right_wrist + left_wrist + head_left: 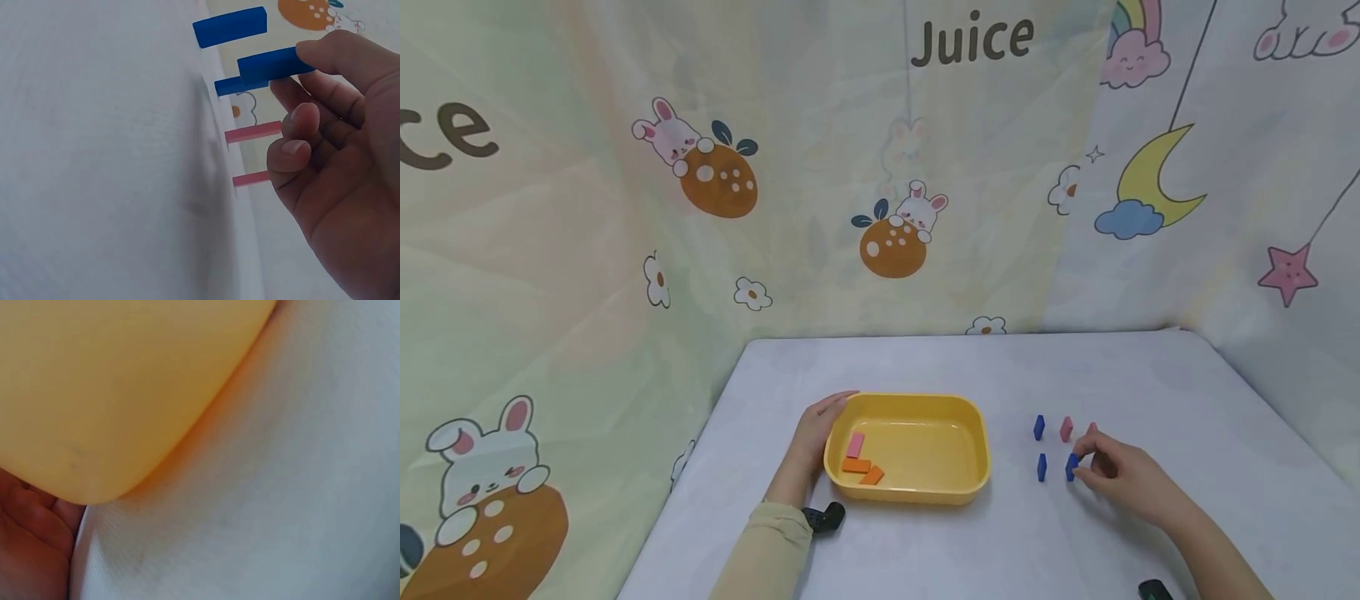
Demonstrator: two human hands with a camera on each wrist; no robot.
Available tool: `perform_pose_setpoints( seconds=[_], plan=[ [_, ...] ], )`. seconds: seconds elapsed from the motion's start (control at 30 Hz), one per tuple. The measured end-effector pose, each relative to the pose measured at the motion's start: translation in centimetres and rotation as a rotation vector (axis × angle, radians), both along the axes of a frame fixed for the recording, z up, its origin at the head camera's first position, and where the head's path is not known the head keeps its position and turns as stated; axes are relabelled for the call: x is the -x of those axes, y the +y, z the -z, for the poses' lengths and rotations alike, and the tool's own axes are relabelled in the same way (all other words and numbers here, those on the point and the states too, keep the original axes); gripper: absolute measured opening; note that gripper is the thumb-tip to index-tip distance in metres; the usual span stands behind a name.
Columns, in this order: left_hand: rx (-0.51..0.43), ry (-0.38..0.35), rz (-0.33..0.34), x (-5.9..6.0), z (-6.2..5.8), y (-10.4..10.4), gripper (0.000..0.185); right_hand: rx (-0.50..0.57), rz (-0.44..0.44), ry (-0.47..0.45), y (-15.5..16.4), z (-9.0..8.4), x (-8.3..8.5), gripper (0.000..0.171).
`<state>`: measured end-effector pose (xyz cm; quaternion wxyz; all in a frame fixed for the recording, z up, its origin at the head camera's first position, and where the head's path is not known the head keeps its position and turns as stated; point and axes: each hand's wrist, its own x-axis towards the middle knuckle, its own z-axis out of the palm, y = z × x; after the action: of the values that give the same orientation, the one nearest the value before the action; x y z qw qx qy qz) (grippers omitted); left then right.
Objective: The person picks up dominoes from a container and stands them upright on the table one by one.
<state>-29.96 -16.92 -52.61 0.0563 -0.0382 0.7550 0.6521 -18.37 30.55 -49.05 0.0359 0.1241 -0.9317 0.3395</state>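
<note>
Right hand (1123, 475) nearest us: we pinch a blue block (1071, 467) standing right of the yellow tray (910, 492). Left hand (816, 437) rests flat-fingered against the tray's left wall. We judge pickup under way; next needs a lift clearing neighbouring blocks.

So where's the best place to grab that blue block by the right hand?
Pinch the blue block across its two broad flat faces near the top, coming from above. It stands upright on its narrow end, so the top is free; the right hand already touches it there.
</note>
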Motion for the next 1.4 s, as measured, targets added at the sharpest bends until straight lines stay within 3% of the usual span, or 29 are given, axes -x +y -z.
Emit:
perform_pose_setpoints(
  seconds=[0.37,1.4],
  plan=[
    [0.001,0.013,0.001,-0.1,0.1,0.1,0.036,-0.027,-0.003,-0.13,0.3,0.6,0.5,0.025],
    [-0.002,0.019,0.005,-0.1,0.3,0.1,0.039,0.005,0.009,-0.202,0.3,1.1,0.4,0.032]
  ],
)
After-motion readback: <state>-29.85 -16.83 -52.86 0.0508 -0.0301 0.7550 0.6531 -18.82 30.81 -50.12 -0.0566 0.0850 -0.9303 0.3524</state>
